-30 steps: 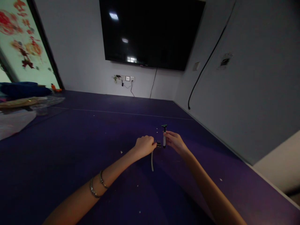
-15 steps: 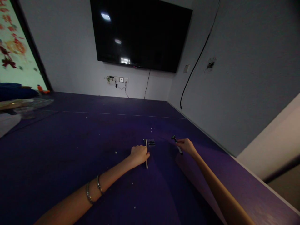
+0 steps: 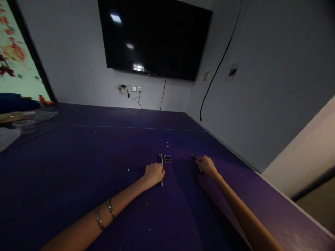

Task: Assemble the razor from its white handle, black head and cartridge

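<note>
My left hand (image 3: 154,174) is closed around a slim white toothbrush (image 3: 161,159), whose small head points away from me. A small clear pack with dark pieces inside (image 3: 168,158) lies just right of the brush head. In my right hand (image 3: 207,165), a razor (image 3: 200,168) is pinched between thumb and fingers. The razor's dark head (image 3: 193,155) points away and to the left, close to the purple surface; I cannot tell whether it touches.
White specks (image 3: 128,169) dot the purple surface (image 3: 125,143). A plastic bag (image 3: 39,116) and dark blue cloth (image 3: 18,104) lie at the far left, near an orange object (image 3: 44,100). A wall (image 3: 251,115) bounds the right; a television (image 3: 157,38) hangs ahead.
The razor's head has dipped slightly toward the surface. My left hand keeps its hold on the toothbrush. The whole view has shifted slightly.
</note>
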Demonstrator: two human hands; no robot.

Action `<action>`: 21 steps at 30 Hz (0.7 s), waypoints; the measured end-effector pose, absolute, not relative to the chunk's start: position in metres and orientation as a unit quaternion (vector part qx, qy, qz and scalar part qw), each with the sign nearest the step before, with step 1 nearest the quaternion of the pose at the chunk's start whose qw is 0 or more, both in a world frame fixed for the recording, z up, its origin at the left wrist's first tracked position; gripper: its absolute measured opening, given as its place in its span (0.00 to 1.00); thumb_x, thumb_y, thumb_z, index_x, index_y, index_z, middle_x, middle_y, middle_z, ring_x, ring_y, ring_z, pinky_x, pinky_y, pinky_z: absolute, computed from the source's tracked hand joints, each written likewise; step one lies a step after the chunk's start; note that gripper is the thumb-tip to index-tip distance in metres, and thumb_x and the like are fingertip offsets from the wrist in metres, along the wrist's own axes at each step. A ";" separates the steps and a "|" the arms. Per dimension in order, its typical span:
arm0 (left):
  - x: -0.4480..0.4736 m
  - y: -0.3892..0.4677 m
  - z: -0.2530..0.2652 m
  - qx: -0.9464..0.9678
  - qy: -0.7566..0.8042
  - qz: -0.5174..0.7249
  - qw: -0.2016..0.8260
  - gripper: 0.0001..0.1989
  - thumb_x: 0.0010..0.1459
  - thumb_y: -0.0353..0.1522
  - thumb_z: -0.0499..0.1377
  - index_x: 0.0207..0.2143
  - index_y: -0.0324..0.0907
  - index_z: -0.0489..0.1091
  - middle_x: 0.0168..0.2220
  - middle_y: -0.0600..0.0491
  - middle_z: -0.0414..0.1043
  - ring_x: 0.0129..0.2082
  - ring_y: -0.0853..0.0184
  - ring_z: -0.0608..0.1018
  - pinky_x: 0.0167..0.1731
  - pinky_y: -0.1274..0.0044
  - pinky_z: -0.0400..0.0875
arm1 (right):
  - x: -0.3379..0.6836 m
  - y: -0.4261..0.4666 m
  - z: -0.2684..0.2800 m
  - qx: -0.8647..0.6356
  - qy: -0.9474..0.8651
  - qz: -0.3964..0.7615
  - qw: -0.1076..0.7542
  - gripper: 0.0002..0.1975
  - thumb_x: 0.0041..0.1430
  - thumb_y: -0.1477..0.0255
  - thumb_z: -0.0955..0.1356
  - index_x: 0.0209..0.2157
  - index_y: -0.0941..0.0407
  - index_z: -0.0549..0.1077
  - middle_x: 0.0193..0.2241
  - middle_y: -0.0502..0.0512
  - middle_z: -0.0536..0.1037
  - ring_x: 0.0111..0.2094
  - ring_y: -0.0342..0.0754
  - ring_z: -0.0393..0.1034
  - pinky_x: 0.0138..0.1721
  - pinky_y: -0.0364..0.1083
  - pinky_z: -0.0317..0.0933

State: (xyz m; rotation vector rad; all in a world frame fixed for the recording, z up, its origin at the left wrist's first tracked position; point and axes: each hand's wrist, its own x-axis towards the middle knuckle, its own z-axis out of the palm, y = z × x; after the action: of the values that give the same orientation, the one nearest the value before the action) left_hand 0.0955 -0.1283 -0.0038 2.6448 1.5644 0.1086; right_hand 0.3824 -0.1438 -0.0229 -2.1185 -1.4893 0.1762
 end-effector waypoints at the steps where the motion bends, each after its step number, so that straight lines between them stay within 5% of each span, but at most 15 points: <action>1: 0.094 -0.128 -0.002 0.858 0.510 0.040 0.030 0.17 0.58 0.33 0.46 0.34 0.38 0.74 0.35 0.43 0.76 0.36 0.57 0.78 0.34 0.68 0.71 | 0.381 -0.144 -0.021 -0.785 -0.553 0.066 0.271 0.06 0.45 0.75 0.66 0.20 0.57 0.76 0.23 0.58 0.78 0.32 0.53 0.73 0.31 0.43 0.60; 7: 0.098 -0.139 0.017 0.862 0.501 0.076 0.014 0.18 0.60 0.35 0.45 0.34 0.39 0.73 0.34 0.44 0.75 0.35 0.57 0.78 0.34 0.69 0.70 | 0.348 -0.144 -0.005 -0.730 -0.574 0.123 0.349 0.09 0.49 0.69 0.67 0.32 0.57 0.76 0.32 0.58 0.78 0.36 0.51 0.72 0.36 0.44 0.63; 10: 0.109 -0.151 0.028 0.871 0.483 0.090 0.013 0.17 0.60 0.35 0.44 0.36 0.38 0.72 0.33 0.44 0.75 0.35 0.57 0.78 0.34 0.68 0.70 | 0.311 -0.149 0.003 -0.596 -0.487 0.371 0.520 0.15 0.47 0.66 0.70 0.38 0.56 0.73 0.32 0.57 0.77 0.32 0.48 0.72 0.33 0.45 0.66; 13: 0.119 -0.161 0.033 0.877 0.471 0.098 0.006 0.16 0.60 0.34 0.45 0.38 0.37 0.70 0.33 0.43 0.75 0.35 0.56 0.78 0.34 0.68 0.70 | 0.278 -0.156 0.009 -0.497 -0.383 0.522 0.579 0.15 0.44 0.67 0.72 0.36 0.56 0.73 0.31 0.55 0.77 0.30 0.45 0.73 0.32 0.45 0.67; 21: 0.128 -0.169 0.029 0.884 0.451 0.120 0.002 0.14 0.60 0.34 0.47 0.39 0.36 0.69 0.32 0.42 0.75 0.35 0.55 0.78 0.33 0.67 0.70 | 0.260 -0.165 0.011 -0.514 -0.366 0.492 0.599 0.16 0.36 0.72 0.74 0.31 0.56 0.72 0.23 0.49 0.76 0.25 0.44 0.70 0.26 0.43 0.64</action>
State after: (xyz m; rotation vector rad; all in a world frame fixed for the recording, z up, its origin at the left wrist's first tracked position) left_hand 0.1278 -0.1695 0.0286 2.7740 1.4164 0.3776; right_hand 0.2601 -0.1653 0.0109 -1.1922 -0.8495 1.1421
